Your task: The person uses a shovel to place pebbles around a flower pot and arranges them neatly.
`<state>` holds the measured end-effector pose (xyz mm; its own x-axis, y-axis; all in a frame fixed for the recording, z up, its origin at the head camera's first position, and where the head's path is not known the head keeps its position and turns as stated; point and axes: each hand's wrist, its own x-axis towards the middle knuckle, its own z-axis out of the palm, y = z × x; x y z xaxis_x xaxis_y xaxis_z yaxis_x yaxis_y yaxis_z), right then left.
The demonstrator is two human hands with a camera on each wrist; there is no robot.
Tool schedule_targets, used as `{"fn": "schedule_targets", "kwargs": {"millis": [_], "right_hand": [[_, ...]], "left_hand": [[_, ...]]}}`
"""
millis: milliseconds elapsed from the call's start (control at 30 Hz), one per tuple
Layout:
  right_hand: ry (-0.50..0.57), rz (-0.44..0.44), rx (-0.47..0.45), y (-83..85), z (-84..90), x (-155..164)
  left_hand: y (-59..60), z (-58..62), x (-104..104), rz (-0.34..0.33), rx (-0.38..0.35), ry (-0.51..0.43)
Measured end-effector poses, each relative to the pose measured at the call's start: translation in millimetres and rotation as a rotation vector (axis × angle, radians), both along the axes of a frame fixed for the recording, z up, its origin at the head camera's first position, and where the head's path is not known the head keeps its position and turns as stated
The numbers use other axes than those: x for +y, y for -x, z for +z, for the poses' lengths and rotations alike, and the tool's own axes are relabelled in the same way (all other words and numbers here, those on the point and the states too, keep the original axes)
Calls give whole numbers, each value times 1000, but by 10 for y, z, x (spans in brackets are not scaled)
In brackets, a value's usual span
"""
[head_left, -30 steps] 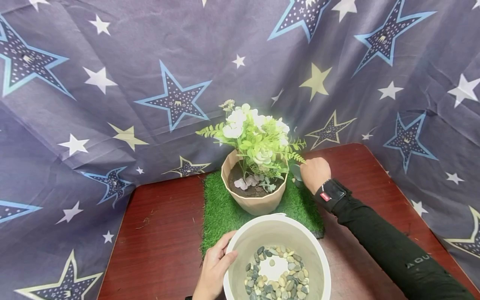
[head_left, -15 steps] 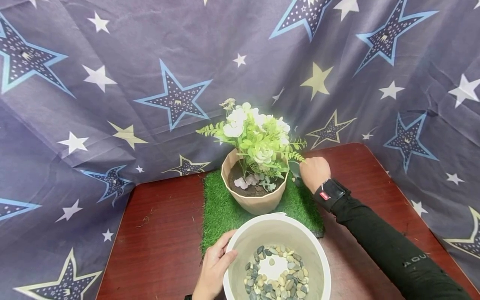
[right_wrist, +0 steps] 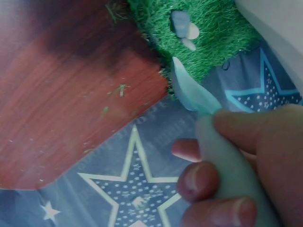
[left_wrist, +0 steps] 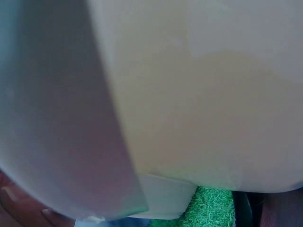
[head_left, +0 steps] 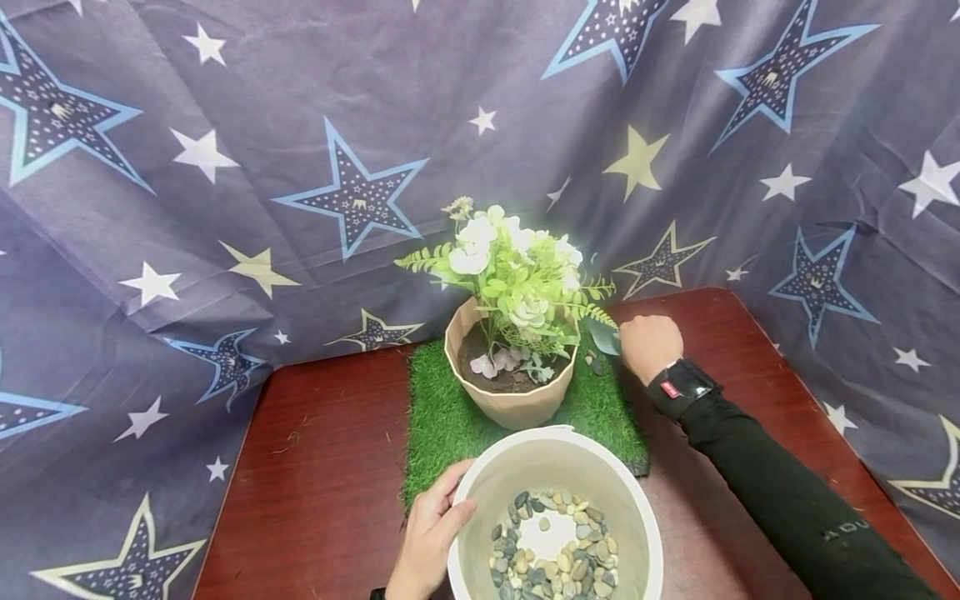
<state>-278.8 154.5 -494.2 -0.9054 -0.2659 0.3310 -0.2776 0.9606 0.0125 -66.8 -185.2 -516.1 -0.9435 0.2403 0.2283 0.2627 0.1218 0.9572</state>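
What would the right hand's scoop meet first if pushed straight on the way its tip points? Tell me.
Probably the flower pot: the right hand grips a pale scoop whose tip aims left at the plant's leaves above the pot's rim. Depth is unclear; it could pass behind them.

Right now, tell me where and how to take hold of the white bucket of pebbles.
Grip the round white plastic bucket by its rim, from the left side, much as the left hand does: thumb inside, fingers on the outer wall. The wide mouth is open and upright, and I see no handle. A second grip opposite would probably steady the pebbles' weight.
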Motion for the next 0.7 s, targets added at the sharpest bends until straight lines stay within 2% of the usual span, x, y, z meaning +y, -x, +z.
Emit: {"fn": "schedule_targets", "kwargs": {"millis": [233, 700], "right_hand": [[2, -29, -117, -182, 109, 87], [-32, -42, -167, -314, 181, -93]], "left_hand": [[-4, 14, -16, 4, -3, -2], [3, 0, -2, -9, -10, -20]]}}
